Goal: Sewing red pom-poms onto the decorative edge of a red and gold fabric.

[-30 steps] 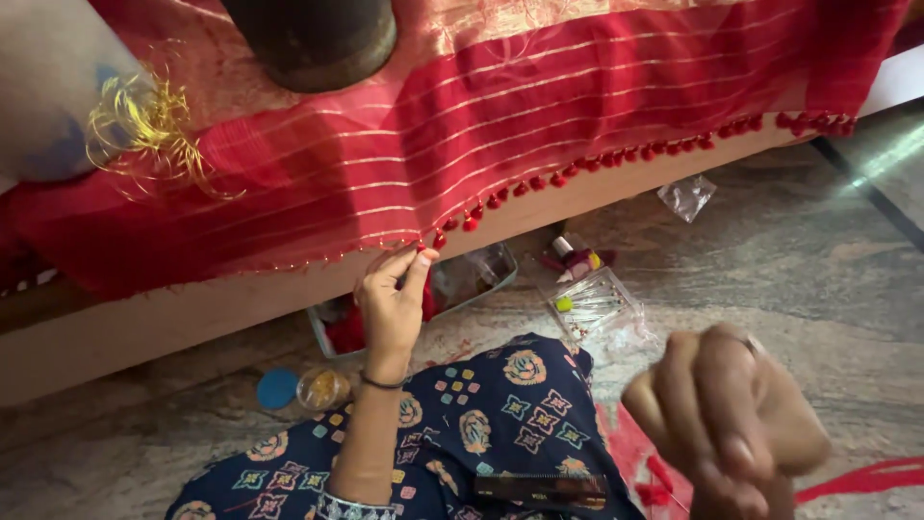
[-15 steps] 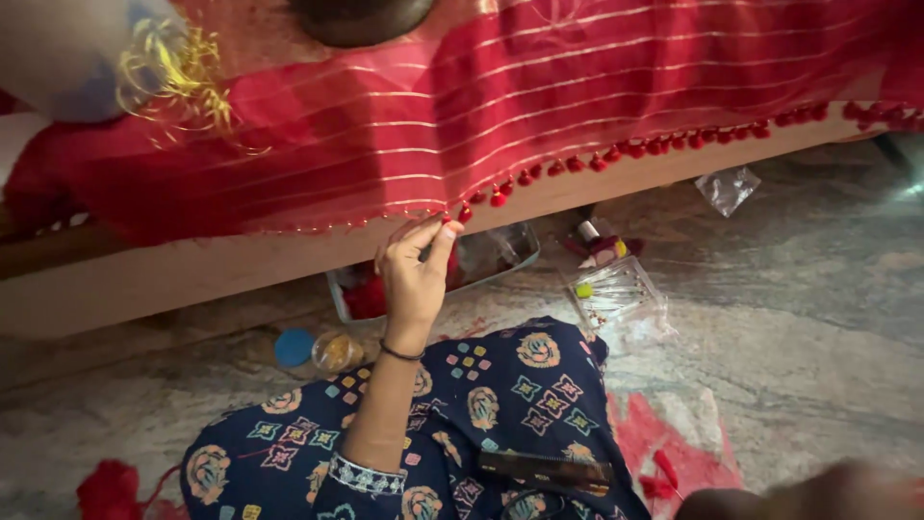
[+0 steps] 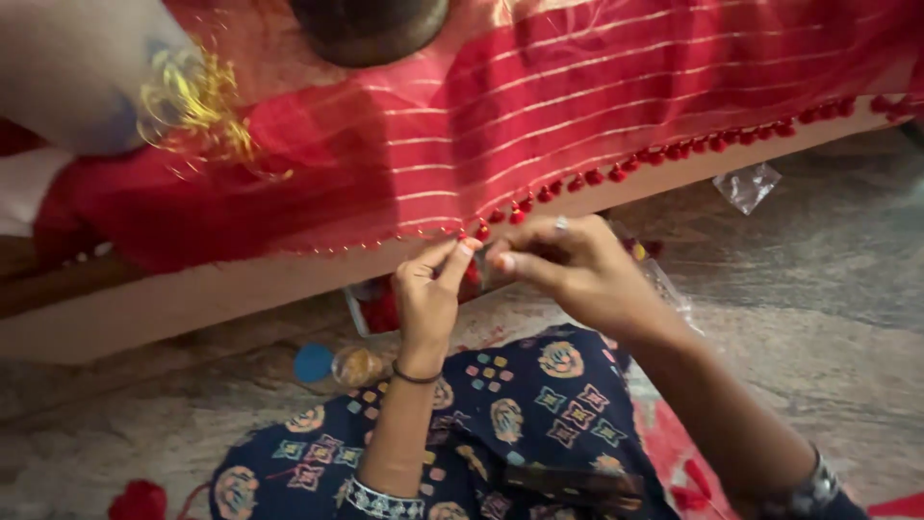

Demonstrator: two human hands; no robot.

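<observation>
Red cloth: a red fabric [image 3: 577, 125] with pale stripes hangs over the edge of a low wooden ledge [image 3: 192, 299]; small red tassels [image 3: 616, 175] line its hem.
Left hand [image 3: 430, 289]: fingers pinched on the hem at the end of the tassel row.
Right hand [image 3: 568, 265]: ringed, fingertips pinched just beside the left; what they hold is too small to tell.
Lap: dark blue patterned garment [image 3: 520, 414].
Floor: small jar with a blue lid [image 3: 337, 366], clear plastic wrapper [image 3: 749, 185], red thread bundle [image 3: 138, 501].

Left hand [image 3: 428, 294] and right hand [image 3: 573, 265] raised, fingertips pinched together.
</observation>
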